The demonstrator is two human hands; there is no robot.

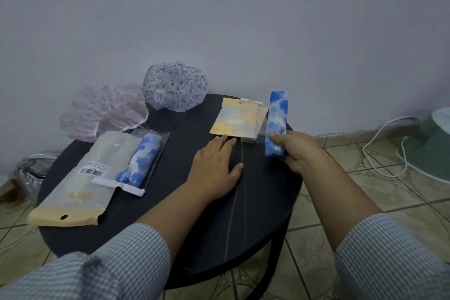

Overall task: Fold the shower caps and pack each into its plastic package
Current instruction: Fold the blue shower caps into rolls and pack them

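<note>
My right hand (pixel 295 151) grips a folded blue-and-white shower cap (pixel 277 117), a long upright strip, at the table's right edge. My left hand (pixel 216 161) lies flat on the round black table (pixel 199 238), its fingertips touching the near edge of a small stack of empty yellow-topped plastic packages (pixel 237 119). On the left lies a clear package (pixel 143 158) with a rolled blue cap inside it, beside a larger frosted package (pixel 80 178) with a barcode label. Two unfolded caps sit at the table's far edge: a pink-patterned one (pixel 102 109) and a purple-patterned one (pixel 174 85).
A plain wall stands right behind the table. A crumpled plastic bag (pixel 31 165) lies on the tiled floor to the left. At the right, a white cable (pixel 379 143) loops across the floor near a pale round base (pixel 435 143).
</note>
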